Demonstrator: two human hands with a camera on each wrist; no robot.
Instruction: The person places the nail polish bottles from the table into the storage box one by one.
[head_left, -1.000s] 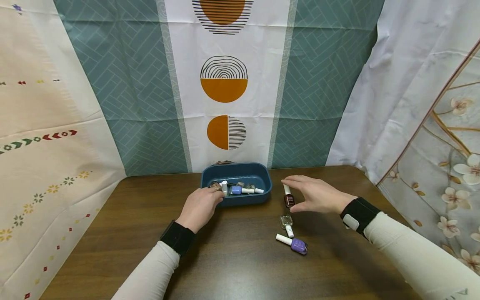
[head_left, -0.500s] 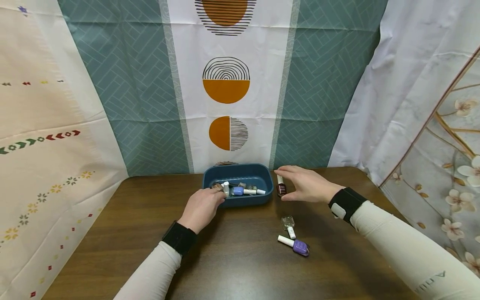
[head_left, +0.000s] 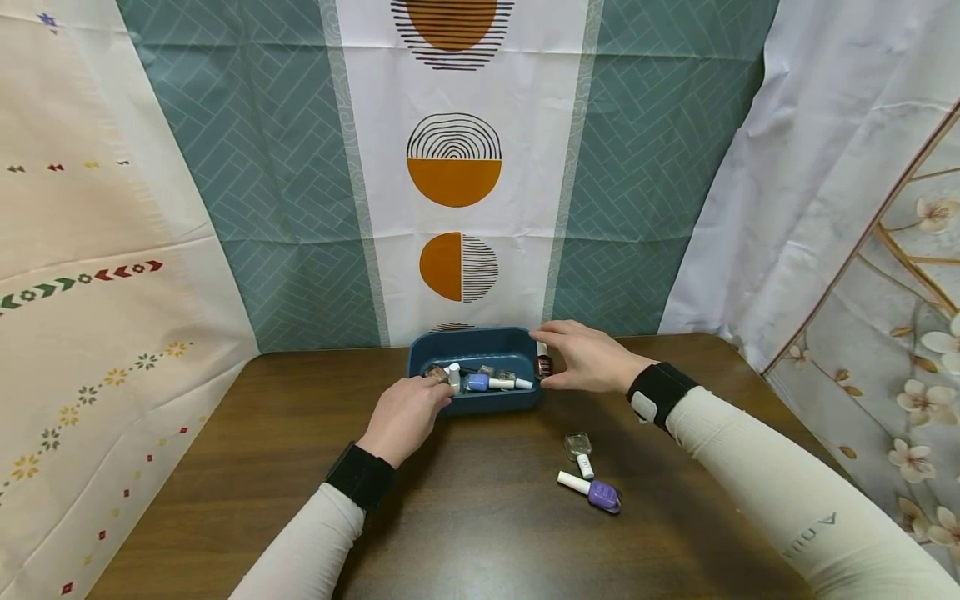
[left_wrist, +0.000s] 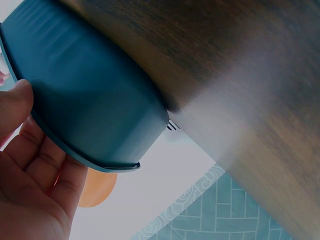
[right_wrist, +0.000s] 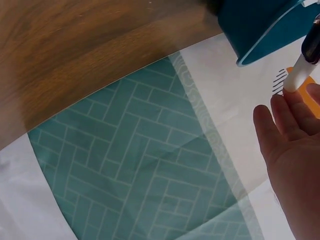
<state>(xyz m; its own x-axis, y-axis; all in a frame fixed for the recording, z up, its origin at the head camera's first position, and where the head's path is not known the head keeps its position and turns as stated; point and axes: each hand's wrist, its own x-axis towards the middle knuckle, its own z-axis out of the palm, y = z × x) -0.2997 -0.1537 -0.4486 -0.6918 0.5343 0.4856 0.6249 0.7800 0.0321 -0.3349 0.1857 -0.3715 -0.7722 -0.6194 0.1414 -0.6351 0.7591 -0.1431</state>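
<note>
My left hand [head_left: 408, 417] holds the near-left rim of a blue plastic bin [head_left: 491, 403], thumb [left_wrist: 15, 105] on the outer wall and fingers over the edge. Between the thumb and fingers of my right hand [head_left: 588, 357] is a dark red nail polish bottle [head_left: 544, 367], held at the bin's right rim. The right wrist view shows its white cap [right_wrist: 298, 75] at the fingertips, above the rim. Inside the bin lie several nail polish bottles, among them a blue one [head_left: 477, 382] and one with an upright white cap [head_left: 454, 377].
On the brown wooden table [head_left: 465, 525], right of centre, lie a clear nail polish bottle [head_left: 577, 446] and a purple one [head_left: 602, 496], both white-capped. A patterned curtain [head_left: 300, 208] hangs just behind the table's far edge.
My right hand has carried the dark red nail polish bottle up and left from the table to the bin's right rim. The left hand stays at the bin.
</note>
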